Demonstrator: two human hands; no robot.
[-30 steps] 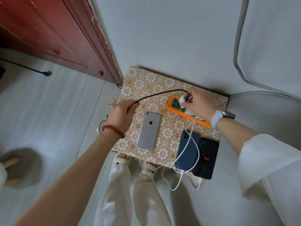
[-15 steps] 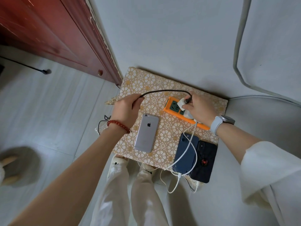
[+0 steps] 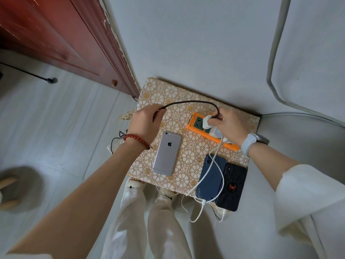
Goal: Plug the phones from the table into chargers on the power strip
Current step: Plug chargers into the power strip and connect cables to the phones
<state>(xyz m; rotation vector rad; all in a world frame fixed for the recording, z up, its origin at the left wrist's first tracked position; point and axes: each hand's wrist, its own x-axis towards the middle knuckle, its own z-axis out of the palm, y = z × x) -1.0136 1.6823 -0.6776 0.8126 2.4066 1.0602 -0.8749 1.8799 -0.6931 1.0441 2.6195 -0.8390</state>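
An orange power strip (image 3: 197, 128) lies on a small table with a floral cloth (image 3: 168, 92). My right hand (image 3: 230, 124) grips a white charger (image 3: 206, 122) over the strip's left sockets. A black braided cable (image 3: 194, 102) arcs from that charger to my left hand (image 3: 144, 122), which holds its other end. A silver phone (image 3: 166, 154) lies face down below my left hand. A dark blue phone (image 3: 211, 177) with a white cable (image 3: 209, 171) plugged in, and a black phone (image 3: 233, 187) with a red spider, lie at the front right.
A second white charger (image 3: 216, 132) sits in the strip beside the first. A red-brown wooden door (image 3: 61, 40) stands at the left. A grey wall (image 3: 186, 43) backs the table. My legs and slippers (image 3: 133, 186) are under the table's front edge.
My left hand has moved up and right along the black cable. My right hand has shifted the white charger a little over the strip's left end.
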